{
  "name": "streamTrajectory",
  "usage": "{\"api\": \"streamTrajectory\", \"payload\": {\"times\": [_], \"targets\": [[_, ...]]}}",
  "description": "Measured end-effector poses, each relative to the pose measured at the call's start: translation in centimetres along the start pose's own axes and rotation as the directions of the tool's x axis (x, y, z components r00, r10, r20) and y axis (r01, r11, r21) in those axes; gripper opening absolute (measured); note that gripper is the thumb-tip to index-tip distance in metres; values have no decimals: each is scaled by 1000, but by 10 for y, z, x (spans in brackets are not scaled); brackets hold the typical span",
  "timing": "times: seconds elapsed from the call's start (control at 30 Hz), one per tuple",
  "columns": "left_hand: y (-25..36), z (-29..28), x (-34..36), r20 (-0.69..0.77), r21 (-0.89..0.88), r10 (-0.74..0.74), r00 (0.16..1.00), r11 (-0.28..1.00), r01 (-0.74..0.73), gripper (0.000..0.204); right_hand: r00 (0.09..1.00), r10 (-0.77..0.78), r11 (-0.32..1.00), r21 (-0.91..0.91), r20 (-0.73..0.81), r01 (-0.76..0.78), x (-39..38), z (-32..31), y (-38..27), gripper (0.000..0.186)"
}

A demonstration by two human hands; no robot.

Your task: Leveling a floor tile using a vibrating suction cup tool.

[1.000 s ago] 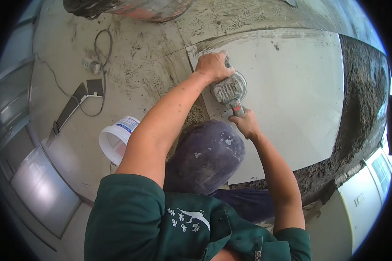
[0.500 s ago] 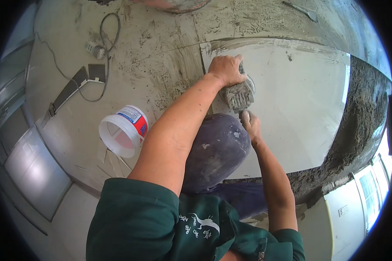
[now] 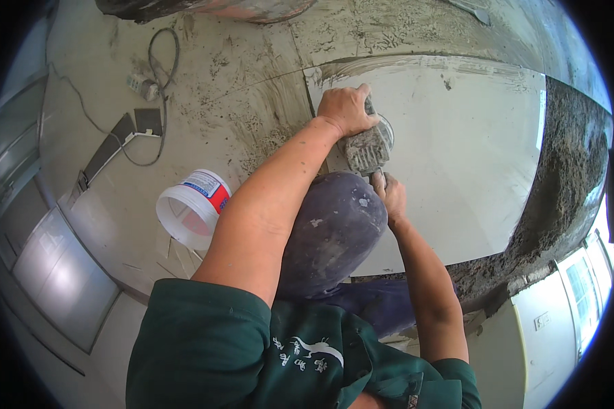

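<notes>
A mortar-caked tile vibrator [image 3: 368, 150], with a ribbed housing and a clear round rim, sits on the left part of a large pale tile [image 3: 464, 170]. My left hand [image 3: 348, 110] is closed round its far handle, the thumb side up. Its near end is in the fingers of my right hand [image 3: 390, 194], partly hidden behind the knuckles. My knee [image 3: 338, 225], in dusty dark trousers, is bent close to the tool at the tile's left edge.
Left of my arm a white bucket [image 3: 177, 215] lies tipped over. Beyond it are a grey cable [image 3: 176, 61], a plug-like block [image 3: 142, 86] and dark tile offcuts [image 3: 112, 146]. Rough mortar [image 3: 552, 184] borders the tile on the right; a trowel-like tool [image 3: 481, 13] lies at the far right.
The view has shifted slightly, so most things sit a little differently in it. Both hands keep their hold on the tile vibrator, which stays at about the same place on the tile.
</notes>
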State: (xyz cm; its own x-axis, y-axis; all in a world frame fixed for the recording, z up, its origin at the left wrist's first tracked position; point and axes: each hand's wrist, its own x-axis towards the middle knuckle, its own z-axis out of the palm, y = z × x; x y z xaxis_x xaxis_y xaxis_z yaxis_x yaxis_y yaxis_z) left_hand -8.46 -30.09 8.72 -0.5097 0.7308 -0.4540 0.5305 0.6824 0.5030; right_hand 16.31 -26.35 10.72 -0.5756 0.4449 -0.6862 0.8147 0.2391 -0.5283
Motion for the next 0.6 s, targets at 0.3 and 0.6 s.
{"api": "streamTrajectory", "payload": {"times": [0.3,0.6], "targets": [[3,17,5,-33,30,33,999,999,-32,51,1000,-10,1000,10,0,10,3,1,19,62],[28,-19,6,393,134,-211,895,976,172,72,999,-2,1000,-11,32,3,6,6,23,75]]}}
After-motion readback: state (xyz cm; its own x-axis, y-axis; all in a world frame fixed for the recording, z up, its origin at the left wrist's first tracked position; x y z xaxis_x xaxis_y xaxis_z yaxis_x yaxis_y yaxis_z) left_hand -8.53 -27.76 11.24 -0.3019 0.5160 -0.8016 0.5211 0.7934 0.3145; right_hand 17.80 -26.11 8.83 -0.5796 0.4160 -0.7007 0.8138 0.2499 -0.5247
